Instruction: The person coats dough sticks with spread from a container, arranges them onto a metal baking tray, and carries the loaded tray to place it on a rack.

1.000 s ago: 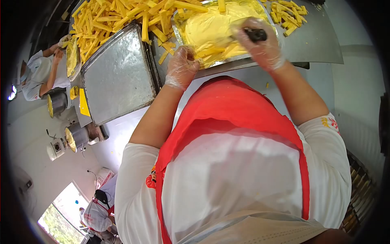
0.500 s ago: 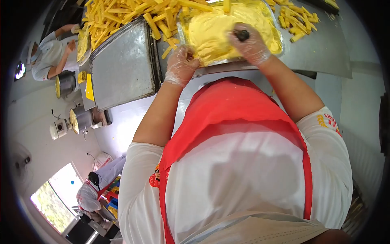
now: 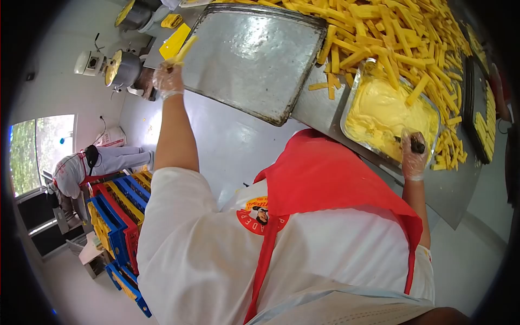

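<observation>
My left hand (image 3: 169, 80), in a clear plastic glove, is closed on a yellow strip (image 3: 187, 50) at the left end of a bare metal baking tray (image 3: 249, 59). A dark spot shows between its fingers. At the right, my gloved right hand (image 3: 414, 160) grips a dark-handled tool (image 3: 417, 144) over the near right part of a foil-lined tray (image 3: 346, 116). Yellow cream (image 3: 379, 108) fills this tray, its surface uneven. One yellow strip lies across its far edge. Most of the tool's blade is hidden.
A large heap of yellow strips (image 3: 401, 38) lies behind and beside the cream tray. A yellow flat piece (image 3: 174, 42) is at the counter's left. Mixer bowls (image 3: 123, 67) stand farther left. A person (image 3: 70, 170) bends near stacked coloured crates (image 3: 116, 216). Another tray (image 3: 482, 127) holds strips.
The view has turned left. My left hand has moved from the cream tray to the bare tray's left end, now with a yellow strip. My right hand remains at the cream tray with the tool.
</observation>
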The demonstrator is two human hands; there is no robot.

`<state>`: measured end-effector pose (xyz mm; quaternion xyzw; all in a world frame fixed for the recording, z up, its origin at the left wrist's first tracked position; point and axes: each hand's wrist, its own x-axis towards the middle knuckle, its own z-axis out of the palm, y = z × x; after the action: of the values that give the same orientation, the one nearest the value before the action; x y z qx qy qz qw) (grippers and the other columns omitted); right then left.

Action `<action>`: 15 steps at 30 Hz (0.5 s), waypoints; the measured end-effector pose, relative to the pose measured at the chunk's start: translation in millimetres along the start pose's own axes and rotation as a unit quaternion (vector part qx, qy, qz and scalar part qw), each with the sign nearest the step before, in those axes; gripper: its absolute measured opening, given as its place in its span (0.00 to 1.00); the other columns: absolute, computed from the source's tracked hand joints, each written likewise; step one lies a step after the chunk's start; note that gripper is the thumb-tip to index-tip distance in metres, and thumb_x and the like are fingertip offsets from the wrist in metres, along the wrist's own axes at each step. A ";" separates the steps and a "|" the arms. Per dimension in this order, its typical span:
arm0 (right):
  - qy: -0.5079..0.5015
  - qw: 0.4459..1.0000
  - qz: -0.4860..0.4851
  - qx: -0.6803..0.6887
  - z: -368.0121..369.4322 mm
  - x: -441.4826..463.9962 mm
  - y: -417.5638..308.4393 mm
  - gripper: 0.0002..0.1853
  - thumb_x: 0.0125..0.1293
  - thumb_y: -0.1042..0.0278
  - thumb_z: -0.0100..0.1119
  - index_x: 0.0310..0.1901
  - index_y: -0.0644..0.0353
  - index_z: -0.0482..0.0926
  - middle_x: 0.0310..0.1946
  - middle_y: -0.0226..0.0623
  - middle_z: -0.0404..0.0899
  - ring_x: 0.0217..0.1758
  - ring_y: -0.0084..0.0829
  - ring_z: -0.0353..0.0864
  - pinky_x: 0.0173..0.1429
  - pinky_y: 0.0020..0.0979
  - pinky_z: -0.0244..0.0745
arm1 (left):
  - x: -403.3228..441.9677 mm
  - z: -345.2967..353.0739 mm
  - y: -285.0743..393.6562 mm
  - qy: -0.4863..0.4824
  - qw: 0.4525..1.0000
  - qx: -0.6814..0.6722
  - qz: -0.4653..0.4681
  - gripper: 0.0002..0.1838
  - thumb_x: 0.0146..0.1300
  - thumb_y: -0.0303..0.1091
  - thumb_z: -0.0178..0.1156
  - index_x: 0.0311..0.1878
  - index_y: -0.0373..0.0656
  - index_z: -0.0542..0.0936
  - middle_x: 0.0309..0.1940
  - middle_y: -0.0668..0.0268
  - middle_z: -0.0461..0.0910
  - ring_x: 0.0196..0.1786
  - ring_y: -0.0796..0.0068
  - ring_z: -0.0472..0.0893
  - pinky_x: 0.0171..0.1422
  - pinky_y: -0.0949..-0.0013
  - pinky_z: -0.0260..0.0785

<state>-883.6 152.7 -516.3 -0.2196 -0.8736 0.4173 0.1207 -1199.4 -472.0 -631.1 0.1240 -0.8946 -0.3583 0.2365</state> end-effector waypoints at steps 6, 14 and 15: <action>-0.037 0.989 -0.096 -0.107 2.1 -0.2 -24.3 0.10 0.64 0.72 0.66 0.32 0.62 0.72 0.30 0.36 0.72 0.33 0.32 0.71 0.41 0.34 0.68 | 5.6 -8.9 -31.6 -0.063 0.951 0.301 0.026 0.13 0.56 0.35 0.67 0.44 0.44 0.87 0.42 0.56 0.87 0.50 0.57 0.83 0.58 0.57 0.73; -0.060 0.944 -0.112 -0.304 14.2 -7.5 -65.3 0.09 0.61 0.62 0.65 0.31 0.53 0.74 0.23 0.44 0.77 0.30 0.50 0.80 0.33 0.45 0.73 | -88.1 74.1 195.3 -0.167 0.889 -0.143 0.401 0.15 0.60 0.39 0.69 0.49 0.45 0.84 0.47 0.61 0.85 0.51 0.58 0.82 0.60 0.58 0.73; -0.050 0.945 -0.103 -0.306 21.2 -10.4 -76.0 0.09 0.61 0.62 0.65 0.31 0.53 0.74 0.23 0.44 0.77 0.30 0.50 0.80 0.33 0.45 0.73 | -108.9 90.2 228.0 -0.207 0.864 -0.135 0.438 0.17 0.60 0.41 0.68 0.50 0.45 0.83 0.47 0.59 0.85 0.52 0.57 0.82 0.60 0.58 0.73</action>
<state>-904.4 91.1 -470.3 -0.1333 -0.9820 0.1256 0.0458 -1164.2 -214.4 -564.9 -0.3909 -0.8280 -0.3525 0.1931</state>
